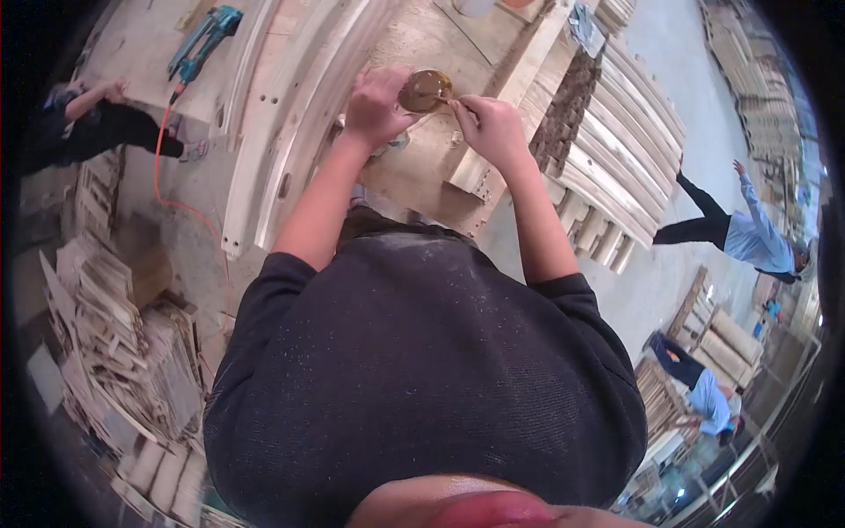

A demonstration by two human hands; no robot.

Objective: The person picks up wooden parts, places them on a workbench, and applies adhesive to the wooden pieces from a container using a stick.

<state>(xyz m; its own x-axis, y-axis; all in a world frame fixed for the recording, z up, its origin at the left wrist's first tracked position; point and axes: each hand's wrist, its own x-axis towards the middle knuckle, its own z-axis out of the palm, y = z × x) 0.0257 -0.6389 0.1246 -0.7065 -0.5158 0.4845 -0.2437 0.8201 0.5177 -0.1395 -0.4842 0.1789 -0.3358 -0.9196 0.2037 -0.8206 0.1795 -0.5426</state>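
My left hand (378, 106) is wrapped round the side of a small round cup (410, 88) with a shiny amber-brown substance in it. I cannot tell whether that substance is glue or something else. The fingers of my right hand (493, 128) are pinched on a thin stick (447, 99), whose far end reaches into the cup. Both hands are above a wooden work surface (409, 176). Long, pale wooden pieces (299, 114) with slots and holes lie to the left of my left hand.
A teal power tool (204, 44) with an orange cord (158, 167) lies at the upper left. Stacked wooden slats (625, 141) stand at right, and scrap boards (114, 326) at lower left. One person (88, 123) is at left; two others (757, 229) are at right.
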